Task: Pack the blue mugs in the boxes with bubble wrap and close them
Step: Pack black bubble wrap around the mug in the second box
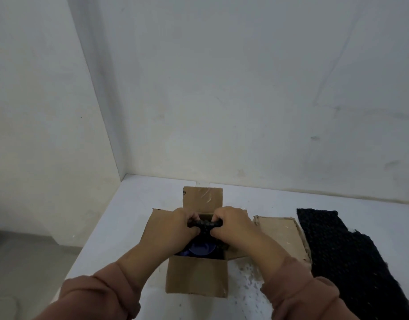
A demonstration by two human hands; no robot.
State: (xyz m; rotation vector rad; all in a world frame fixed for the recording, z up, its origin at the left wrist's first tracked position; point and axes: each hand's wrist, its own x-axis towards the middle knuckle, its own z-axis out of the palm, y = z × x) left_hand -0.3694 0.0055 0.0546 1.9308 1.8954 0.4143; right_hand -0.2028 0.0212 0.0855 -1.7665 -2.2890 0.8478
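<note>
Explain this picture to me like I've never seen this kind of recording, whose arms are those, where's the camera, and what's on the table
There is no machine here: a person wears a camera on the head, so this single view looks forward and down along their own arms. The left hand and right hand meet over an open cardboard box on a white table set in a corner of white walls. Both hands close their grip on a dark piece of bubble wrap above the box opening. Below it, inside the box, part of a blue mug shows. All four box flaps stand open. To the right lies a flat piece of cardboard, possibly another box, and beside that a dark sheet of bubble wrap spread flat on the table.
</note>
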